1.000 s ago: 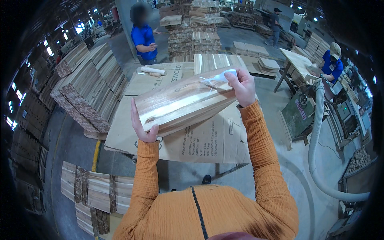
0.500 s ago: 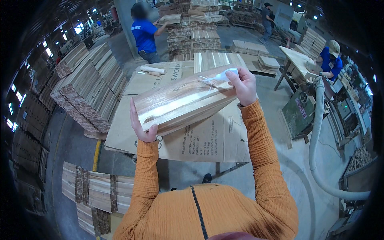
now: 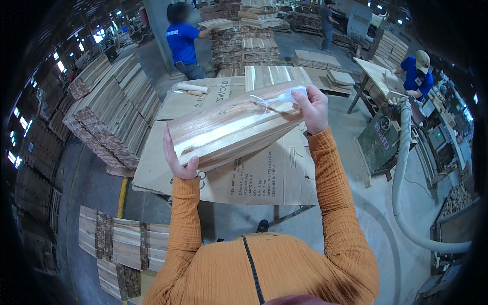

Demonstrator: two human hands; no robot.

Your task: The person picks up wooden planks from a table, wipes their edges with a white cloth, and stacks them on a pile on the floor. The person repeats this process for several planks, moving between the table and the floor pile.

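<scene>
Wooden board [image 3: 229,127]: lifted, held tilted over the cardboard [image 3: 259,183]; set-down not yet done. Left hand [image 3: 179,161], half-curled, grips its left end; right hand [image 3: 316,109], closed, clasps a white object [image 3: 286,96] at its right.

You wear an orange top [image 3: 218,267] of crinkled, finely ribbed cloth. A narrow dark zip [image 3: 253,269] runs down its front, slightly aslant. The left sleeve [image 3: 184,218] and right sleeve [image 3: 335,198] are long, of the same orange cloth, creased across and snug toward the wrists. Your left hand [image 3: 180,163] and right hand [image 3: 315,109] are bare. Below the top's hem shows the tip of a dark shoe [image 3: 263,225].
</scene>
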